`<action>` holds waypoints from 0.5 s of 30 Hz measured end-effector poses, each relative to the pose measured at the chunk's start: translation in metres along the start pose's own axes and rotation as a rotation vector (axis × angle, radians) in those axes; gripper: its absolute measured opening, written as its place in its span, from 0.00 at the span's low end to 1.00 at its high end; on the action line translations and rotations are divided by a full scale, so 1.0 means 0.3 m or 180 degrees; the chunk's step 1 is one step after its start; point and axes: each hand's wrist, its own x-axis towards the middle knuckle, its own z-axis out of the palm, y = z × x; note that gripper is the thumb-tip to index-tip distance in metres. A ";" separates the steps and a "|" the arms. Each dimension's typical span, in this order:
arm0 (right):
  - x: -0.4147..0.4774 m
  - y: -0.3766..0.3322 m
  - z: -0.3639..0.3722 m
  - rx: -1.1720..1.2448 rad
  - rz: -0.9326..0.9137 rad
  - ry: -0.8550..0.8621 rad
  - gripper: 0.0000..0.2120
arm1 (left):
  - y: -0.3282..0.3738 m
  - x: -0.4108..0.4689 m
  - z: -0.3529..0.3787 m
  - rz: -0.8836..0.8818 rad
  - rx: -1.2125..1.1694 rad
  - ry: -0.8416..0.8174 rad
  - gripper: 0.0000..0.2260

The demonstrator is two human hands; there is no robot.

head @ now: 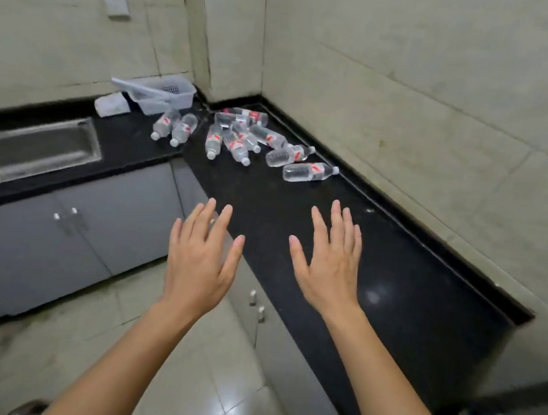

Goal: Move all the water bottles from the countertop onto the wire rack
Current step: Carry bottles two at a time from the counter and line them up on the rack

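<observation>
Lying on their sides, water bottles cluster at worktop far corner; L hand & R hand hover w/ grip released, both empty.

Steel sink, white slotted basket, grey cabinet doors.

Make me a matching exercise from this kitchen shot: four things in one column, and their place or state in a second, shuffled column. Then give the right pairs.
Things:
1. water bottles
2. sink
3. white basket
4. left hand

Place or state:
A. open and empty, fingers spread
B. set into the countertop at the far left
C. lying on their sides near the corner
D. against the wall, behind the two leftmost bottles

Pairs: 1-C, 2-B, 3-D, 4-A
</observation>
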 end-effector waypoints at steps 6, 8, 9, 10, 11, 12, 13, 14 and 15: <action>0.178 -0.174 0.169 0.0096 -0.0033 -0.0032 0.30 | -0.257 0.157 0.002 0.0038 0.0044 0.0032 0.25; 0.233 -0.181 0.225 0.0059 -0.0006 -0.0062 0.30 | -0.310 0.225 0.040 0.0065 -0.0012 0.0013 0.25; 0.262 -0.179 0.254 0.0045 0.0017 -0.0067 0.30 | -0.331 0.264 0.064 0.0078 -0.0044 -0.0026 0.26; 0.293 -0.174 0.281 0.0037 0.0052 -0.0076 0.30 | -0.349 0.304 0.091 0.0091 -0.0077 -0.0078 0.26; 0.325 -0.168 0.310 0.0031 0.0091 -0.0087 0.30 | -0.364 0.346 0.119 0.0113 -0.0107 -0.0130 0.26; 0.358 -0.161 0.340 0.0019 0.0122 -0.0097 0.30 | -0.380 0.389 0.149 0.0153 -0.0126 -0.0174 0.26; 0.394 -0.154 0.373 0.0003 0.0146 -0.0095 0.30 | -0.395 0.436 0.183 0.0205 -0.0141 -0.0204 0.26; 0.434 -0.146 0.409 -0.0003 0.0173 -0.0076 0.30 | -0.410 0.489 0.219 0.0262 -0.0162 -0.0229 0.26; 0.479 -0.136 0.448 0.0002 0.0198 -0.0055 0.30 | -0.425 0.549 0.258 0.0314 -0.0185 -0.0258 0.26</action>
